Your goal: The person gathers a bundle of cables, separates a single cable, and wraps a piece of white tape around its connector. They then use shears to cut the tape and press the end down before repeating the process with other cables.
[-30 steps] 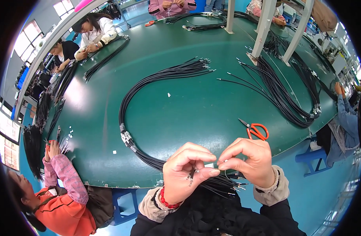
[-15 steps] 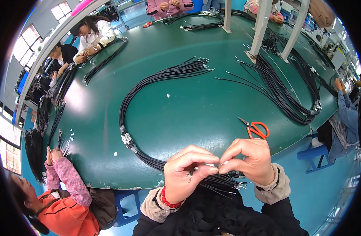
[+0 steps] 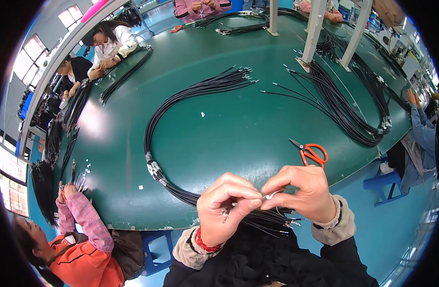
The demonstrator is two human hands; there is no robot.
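Observation:
My left hand (image 3: 226,205) and my right hand (image 3: 301,191) meet fingertip to fingertip over the near edge of the green table (image 3: 229,129). Between them they pinch a small white piece (image 3: 271,195) on the end of a thin black cable. Under both hands lies the near end of a long bundle of black cables (image 3: 155,124), which curves in a loop across the table to metal-tipped ends at the far middle. A red beaded band sits on my left wrist.
Orange-handled scissors (image 3: 311,152) lie just beyond my right hand. A second black cable bundle (image 3: 346,112) sweeps along the right side past white posts (image 3: 313,28). Other people work around the table: at the left, lower left, far edge and right.
My two hands have stayed together over the cable ends, with the fingertips shifting slightly around the small white piece. The bundles and scissors have not moved.

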